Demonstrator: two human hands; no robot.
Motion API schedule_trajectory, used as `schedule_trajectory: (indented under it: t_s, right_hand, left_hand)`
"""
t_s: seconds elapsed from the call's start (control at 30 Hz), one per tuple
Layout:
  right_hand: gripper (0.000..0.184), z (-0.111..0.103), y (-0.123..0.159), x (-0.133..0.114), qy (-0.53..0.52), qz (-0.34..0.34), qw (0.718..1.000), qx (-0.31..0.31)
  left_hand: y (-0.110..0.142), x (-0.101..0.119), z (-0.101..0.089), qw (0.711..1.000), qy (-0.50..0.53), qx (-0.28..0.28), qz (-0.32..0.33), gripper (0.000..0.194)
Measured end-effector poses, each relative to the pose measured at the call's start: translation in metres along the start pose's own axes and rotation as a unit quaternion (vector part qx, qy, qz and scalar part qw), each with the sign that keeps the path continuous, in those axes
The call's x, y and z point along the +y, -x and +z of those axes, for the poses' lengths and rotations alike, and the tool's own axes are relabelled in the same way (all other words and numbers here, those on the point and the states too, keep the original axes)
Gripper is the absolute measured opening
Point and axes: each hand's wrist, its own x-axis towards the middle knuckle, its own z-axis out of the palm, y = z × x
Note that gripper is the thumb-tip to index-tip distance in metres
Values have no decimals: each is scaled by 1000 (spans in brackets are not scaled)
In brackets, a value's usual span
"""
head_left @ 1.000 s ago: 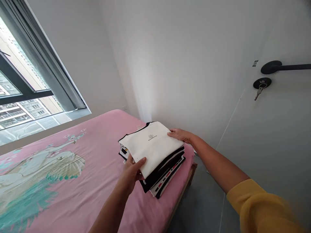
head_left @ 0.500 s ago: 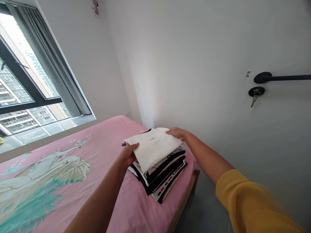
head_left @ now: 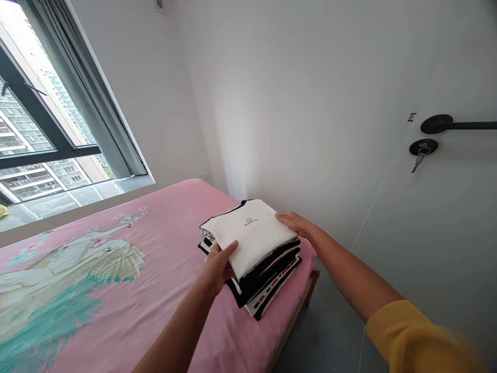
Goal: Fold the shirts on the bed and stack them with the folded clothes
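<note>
A white folded T-shirt (head_left: 254, 235) with a dark neckline and small print lies flat on top of a stack of folded clothes (head_left: 267, 280) in black, white and patterned cloth. My left hand (head_left: 220, 265) grips the shirt's near left edge, thumb on top and fingers hidden below. At the right edge, my right hand (head_left: 292, 223) is closed on the cloth, its fingertips partly hidden against the stack. The pile rests near the corner of a bed (head_left: 182, 217) with a pink printed sheet.
A white wall stands behind the bed. On the right is a door with a black handle (head_left: 437, 124) and a key (head_left: 418, 161) in its lock. A window (head_left: 27, 98) with a grey curtain (head_left: 73, 77) is at the left. The wooden bed frame (head_left: 310, 285) shows at the corner.
The white T-shirt has settled flatter on the stack, and its neckline and print now show more. My left hand has shifted right along its near edge; my right hand sits slightly lower.
</note>
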Motion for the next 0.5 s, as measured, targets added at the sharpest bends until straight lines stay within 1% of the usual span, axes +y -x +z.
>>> schedule_trajectory:
  t_s: [0.07,0.17,0.23,0.3,0.33,0.4,0.47,0.5]
  right_hand:
    - [41,-2,5,-1,63,7,998,26]
    - [36,-6,11,-3,170,16,983,62]
    - [32,-6,17,-7,229,22,969,84]
    - [35,-1,25,-17,285,13,951,121]
    - [39,4,29,-26,314,-8,939,142]
    - [50,20,37,-48,362,-76,913,170]
    - [64,44,44,-71,389,-136,897,159]
    - [72,57,47,-79,395,-152,894,146]
  left_hand:
    - [18,-7,7,1000,-18,-21,-6,49]
    - [43,-22,16,998,-19,-52,-11,52]
    - [58,-38,19,997,-10,-74,-14,58]
    - [72,-62,21,995,0,-92,-27,62]
    - [79,-76,20,994,4,-99,-37,62]
    - [91,-106,17,990,-8,-120,-66,58]
    - [106,-136,8,983,-53,-143,-102,54]
    - [115,-148,2,979,-78,-147,-121,52]
